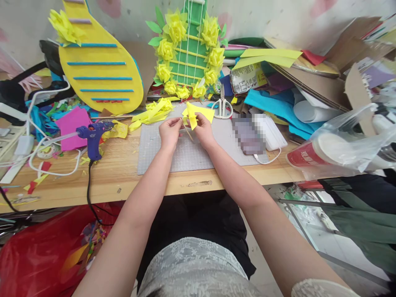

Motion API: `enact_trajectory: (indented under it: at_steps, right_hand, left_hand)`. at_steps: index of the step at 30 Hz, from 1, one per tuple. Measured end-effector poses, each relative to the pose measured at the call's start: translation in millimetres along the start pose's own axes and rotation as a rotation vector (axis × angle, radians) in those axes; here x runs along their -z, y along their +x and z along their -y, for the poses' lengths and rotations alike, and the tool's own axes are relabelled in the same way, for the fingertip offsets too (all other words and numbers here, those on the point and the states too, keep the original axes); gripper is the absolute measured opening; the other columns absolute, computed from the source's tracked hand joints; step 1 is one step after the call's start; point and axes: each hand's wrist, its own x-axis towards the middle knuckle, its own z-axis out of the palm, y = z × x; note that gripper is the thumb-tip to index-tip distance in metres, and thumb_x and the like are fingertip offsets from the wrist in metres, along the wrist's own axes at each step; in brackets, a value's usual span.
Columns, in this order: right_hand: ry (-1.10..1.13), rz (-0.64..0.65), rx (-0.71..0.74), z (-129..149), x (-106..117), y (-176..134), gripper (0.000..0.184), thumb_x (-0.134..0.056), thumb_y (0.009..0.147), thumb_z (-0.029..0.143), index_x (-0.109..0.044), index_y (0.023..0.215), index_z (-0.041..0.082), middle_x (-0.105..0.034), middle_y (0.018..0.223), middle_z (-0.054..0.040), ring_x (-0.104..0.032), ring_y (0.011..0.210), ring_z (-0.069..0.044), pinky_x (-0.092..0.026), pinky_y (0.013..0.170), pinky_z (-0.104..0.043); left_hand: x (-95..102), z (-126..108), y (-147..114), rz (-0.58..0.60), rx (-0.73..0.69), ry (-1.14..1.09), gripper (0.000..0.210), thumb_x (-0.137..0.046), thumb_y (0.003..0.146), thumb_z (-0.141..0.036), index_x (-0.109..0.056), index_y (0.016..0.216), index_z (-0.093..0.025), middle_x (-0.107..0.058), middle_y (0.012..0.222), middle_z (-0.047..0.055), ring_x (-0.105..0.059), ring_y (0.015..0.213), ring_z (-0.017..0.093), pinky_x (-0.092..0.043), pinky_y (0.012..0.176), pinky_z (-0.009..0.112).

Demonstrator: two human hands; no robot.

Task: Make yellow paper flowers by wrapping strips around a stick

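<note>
You are working above the grey cutting mat [151, 156], both forearms reaching in over the front edge of the counter [123, 183]. Your left hand [169, 134] is pinching a thin stick [188, 134] near its upper end, and the stick is slanting down between your hands. Your right hand [204, 128] is grasping a folded yellow paper [192, 117] between its fingers, just beside your left fingertips; you cannot tell here whether paper and stick are joined.

A flat yellow sheet [210, 113] is lying just behind your right hand. Bare grid is showing between your wrists and the mat's near edge, which is running just behind the counter's front edge, so your room is toward you. Behind, things are crowding the mat: yellow strips [154, 110] are resting at its far left, and scissors [222, 108] are lying at the far right edge. A pixelated device [247, 136] and a white box [270, 132] are limiting your right side. Well to the left, a blue glue gun [94, 142] is standing near the counter's front edge.
</note>
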Motion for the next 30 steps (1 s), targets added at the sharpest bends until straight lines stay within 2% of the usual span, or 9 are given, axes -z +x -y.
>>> enact_trajectory:
  at_steps: [5, 12, 18, 21, 24, 27, 30]
  right_hand:
    - [0.027, 0.005, -0.01, 1, 0, 0, 0.041, -0.065, 0.062, 0.053, -0.049, 0.082, 0.021, -0.057, 0.083, -0.0018, -0.058, 0.083, -0.015, -0.052, 0.076, -0.032]
    - [0.06, 0.073, -0.075, 6, -1, -3, 0.047, -0.071, 0.057, 0.048, -0.048, 0.088, 0.022, -0.057, 0.093, -0.0002, -0.058, 0.077, -0.011, -0.054, 0.078, -0.031]
    - [0.068, 0.093, -0.201, 8, -4, -8, 0.065, -0.078, 0.052, 0.034, -0.038, 0.103, 0.026, -0.052, 0.107, -0.0017, -0.059, 0.065, -0.008, -0.056, 0.065, -0.031]
    - [0.091, 0.04, -0.306, 13, -8, -10, 0.067, -0.079, 0.051, 0.026, -0.033, 0.101, 0.025, -0.051, 0.1, 0.0015, -0.058, 0.057, -0.006, -0.055, 0.057, -0.028]
    - [0.113, 0.037, -0.399, 21, -10, -13, 0.056, -0.074, 0.059, 0.019, -0.03, 0.094, 0.024, -0.053, 0.081, 0.0075, -0.057, 0.048, -0.006, -0.055, 0.053, -0.026]
    - [0.127, 0.05, -0.447, 27, -10, -14, 0.042, -0.064, 0.069, 0.013, -0.029, 0.09, 0.023, -0.054, 0.065, 0.0107, -0.057, 0.045, -0.007, -0.054, 0.051, -0.024]
    - [0.166, 0.058, -0.463, 28, -9, -14, 0.042, -0.066, 0.07, 0.014, -0.03, 0.09, 0.023, -0.055, 0.06, 0.0111, -0.057, 0.045, -0.007, -0.052, 0.048, -0.021]
  left_hand:
    - [1.8, 1, 2, -0.004, 0.031, -0.1, 0.011, -0.069, 0.063, -0.017, -0.065, 0.073, -0.013, -0.064, 0.069, 0.002, -0.06, 0.063, 0.011, -0.042, 0.046, 0.019]
    - [-0.6, -2, 1, -0.045, 0.06, -0.231, 0.014, -0.071, 0.061, -0.012, -0.059, 0.07, -0.013, -0.061, 0.066, -0.001, -0.058, 0.059, 0.009, -0.046, 0.052, 0.021]
    - [-0.1, -2, 3, -0.057, 0.059, -0.289, 0.014, -0.069, 0.064, -0.011, -0.056, 0.071, -0.014, -0.061, 0.066, -0.002, -0.059, 0.058, 0.009, -0.048, 0.059, 0.023]
    - [-0.6, -1, 4, -0.066, 0.054, -0.298, 0.017, -0.067, 0.065, -0.01, -0.053, 0.072, -0.015, -0.06, 0.064, -0.003, -0.058, 0.056, 0.008, -0.047, 0.057, 0.02]
    - [-2.1, -2, 4, -0.084, 0.06, -0.32, 0.021, -0.066, 0.066, -0.007, -0.049, 0.073, -0.016, -0.059, 0.062, -0.005, -0.059, 0.055, 0.007, -0.047, 0.057, 0.019]
    - [-3.2, -2, 4, -0.098, 0.075, -0.349, 0.024, -0.061, 0.067, -0.002, -0.044, 0.073, -0.018, -0.059, 0.059, -0.006, -0.059, 0.054, 0.007, -0.047, 0.06, 0.02]
    - [-2.9, -1, 5, -0.084, 0.083, -0.382, 0.027, -0.062, 0.068, -0.003, -0.041, 0.073, -0.019, -0.058, 0.057, -0.006, -0.059, 0.053, 0.008, -0.047, 0.061, 0.021]
